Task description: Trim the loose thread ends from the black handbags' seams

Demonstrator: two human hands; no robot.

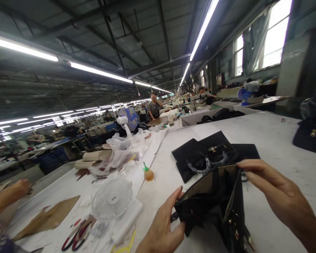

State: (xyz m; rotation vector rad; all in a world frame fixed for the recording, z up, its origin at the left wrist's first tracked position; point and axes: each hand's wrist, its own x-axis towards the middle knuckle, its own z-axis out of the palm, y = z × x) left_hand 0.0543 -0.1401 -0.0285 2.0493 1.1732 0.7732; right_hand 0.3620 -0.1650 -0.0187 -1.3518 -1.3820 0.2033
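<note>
A black handbag (213,196) with gold-coloured hardware is held up over the white table, its mouth spread toward me and its tan-edged inside showing. My left hand (165,223) grips the bag's left edge between thumb and fingers. At the upper right corner my right hand (271,186) pinches the rim, some of its fingers hidden behind the bag. Just beyond lies another black handbag (204,151), flat on the table, its handles wrapped in clear plastic.
A small glue bottle (149,174) with a green tip stands left of the bags. Nearer are a white fan (112,198), scissors (77,233) and a brown piece of material (48,216). A co-worker's hand (21,189) is at far left. Another dark bag (310,133) sits right.
</note>
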